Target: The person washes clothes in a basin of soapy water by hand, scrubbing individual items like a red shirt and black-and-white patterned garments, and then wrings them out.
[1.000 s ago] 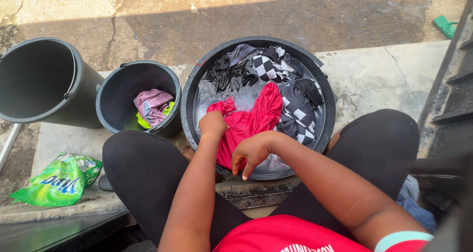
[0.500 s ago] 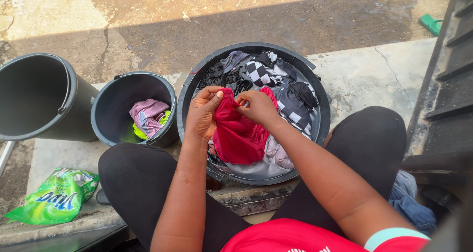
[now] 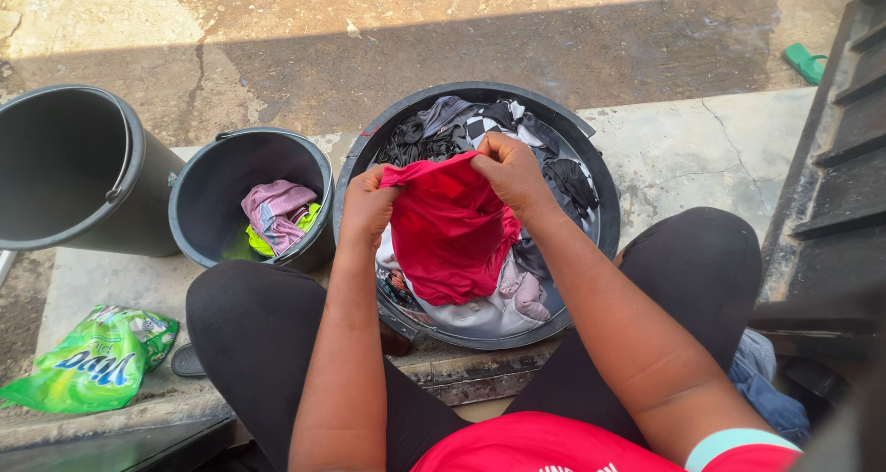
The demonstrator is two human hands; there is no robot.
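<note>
Red garment point(image 3: 449, 237): wet cloth, held up by its top edge above the black basin point(image 3: 355, 163); its lower part hangs down into the basin.
Left hand point(image 3: 367, 204): fingers closed tightly on the left corner of the red garment, fist over the basin's left rim.
Right hand point(image 3: 512, 172): fingers pressed together on the right part of the same top edge; the edge is stretched between both hands.
Black basin: round and wide, on the concrete step point(image 3: 683, 149) between the person's knees; it holds water and other laundry.
Other laundry: black-and-white checked cloth point(image 3: 489, 126) and dark pieces at the far side, a pale piece point(image 3: 521, 292) at the near side.
Small black bucket point(image 3: 217, 167): just beside the basin on the left, with pink cloth point(image 3: 275, 209) and yellow-green cloth point(image 3: 309, 218) inside.
Large black bucket point(image 3: 65, 167): further left, tilted.
Green bag point(image 3: 88, 361): lies on the ground beside the left knee.
Green sandal point(image 3: 805, 62): far on the upper right, well apart.
</note>
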